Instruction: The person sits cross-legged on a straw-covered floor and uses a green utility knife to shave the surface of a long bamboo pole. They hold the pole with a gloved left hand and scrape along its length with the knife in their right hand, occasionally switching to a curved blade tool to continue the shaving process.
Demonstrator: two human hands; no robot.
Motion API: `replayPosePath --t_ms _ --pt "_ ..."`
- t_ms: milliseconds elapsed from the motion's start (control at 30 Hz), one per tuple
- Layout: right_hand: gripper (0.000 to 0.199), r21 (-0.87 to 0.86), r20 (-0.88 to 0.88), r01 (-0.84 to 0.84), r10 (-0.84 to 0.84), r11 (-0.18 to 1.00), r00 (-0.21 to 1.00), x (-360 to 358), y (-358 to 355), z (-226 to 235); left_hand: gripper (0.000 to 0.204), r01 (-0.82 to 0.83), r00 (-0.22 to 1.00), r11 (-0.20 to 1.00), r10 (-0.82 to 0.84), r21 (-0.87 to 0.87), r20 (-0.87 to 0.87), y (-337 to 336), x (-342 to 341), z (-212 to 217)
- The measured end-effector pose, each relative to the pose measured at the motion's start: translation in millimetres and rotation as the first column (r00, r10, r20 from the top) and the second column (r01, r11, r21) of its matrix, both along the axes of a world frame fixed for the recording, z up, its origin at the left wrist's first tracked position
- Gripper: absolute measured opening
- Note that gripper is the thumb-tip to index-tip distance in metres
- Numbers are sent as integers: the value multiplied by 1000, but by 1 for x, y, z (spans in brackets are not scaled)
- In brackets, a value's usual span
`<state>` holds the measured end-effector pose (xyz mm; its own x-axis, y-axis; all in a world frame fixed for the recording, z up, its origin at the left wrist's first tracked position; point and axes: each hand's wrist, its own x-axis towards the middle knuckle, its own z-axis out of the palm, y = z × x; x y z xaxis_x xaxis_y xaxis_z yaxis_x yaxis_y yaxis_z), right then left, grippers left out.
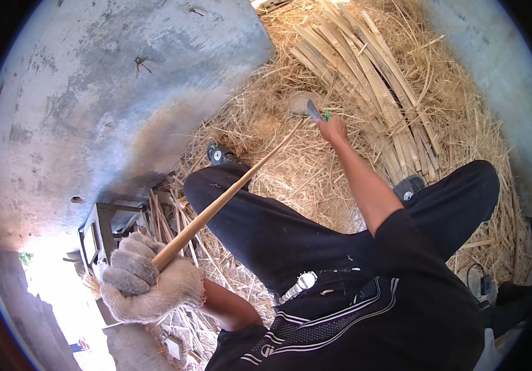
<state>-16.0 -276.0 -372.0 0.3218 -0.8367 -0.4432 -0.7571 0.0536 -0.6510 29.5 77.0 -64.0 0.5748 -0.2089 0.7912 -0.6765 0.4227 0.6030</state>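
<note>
My left hand [145, 278], in a knitted work glove, sits at about eight o'clock, clenched tight around the near end of a long bamboo strip [229, 196]. The strip runs from that fist up toward one o'clock, crossing above my left leg, and its far end meets the knife [314, 110] just above the middle of the view.

My right hand [332, 129] is bare and stretched out toward twelve o'clock, closed around the knife's handle; a bit of green shows beside the fingers. The grey blade points up and to the left, touching the tip of the strip.

I sit with my knees apart in dark trousers, a shoe [218, 153] at ten o'clock from centre and another [409, 185] at three o'clock. Between and beyond my feet lies a heap of straw-like shavings [266, 123]. At one o'clock a bundle of split bamboo slats [365, 80] rests on that heap, fanned out side by side. A concrete floor [93, 93] fills the view from nine to eleven o'clock.
</note>
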Motion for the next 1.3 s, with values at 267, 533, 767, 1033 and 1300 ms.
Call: replayPosePath --t_ms 267,533,767,1033,1300 --pt "35 -484 454 -430 639 762 621 -77 143 190 44 495 809 856 -516 149 281 -18 1 2" --pt "29 -420 343 -433 582 797 738 -119 215 195 52 483 850 872 -489 82 197 -38 -27 12" --pt "23 -468 541 -372 593 802 597 -132 240 231 33 395 914 913 -379 -99 146 -43 -36 6" --pt "25 -539 466 -360 626 761 625 -110 243 232 29 221 975 953 -212 -207 61 -45 -27 10" --pt "20 -496 412 -288 514 819 753 -100 232 206 27 382 923 920 -377 -83 70 -44 -27 16"
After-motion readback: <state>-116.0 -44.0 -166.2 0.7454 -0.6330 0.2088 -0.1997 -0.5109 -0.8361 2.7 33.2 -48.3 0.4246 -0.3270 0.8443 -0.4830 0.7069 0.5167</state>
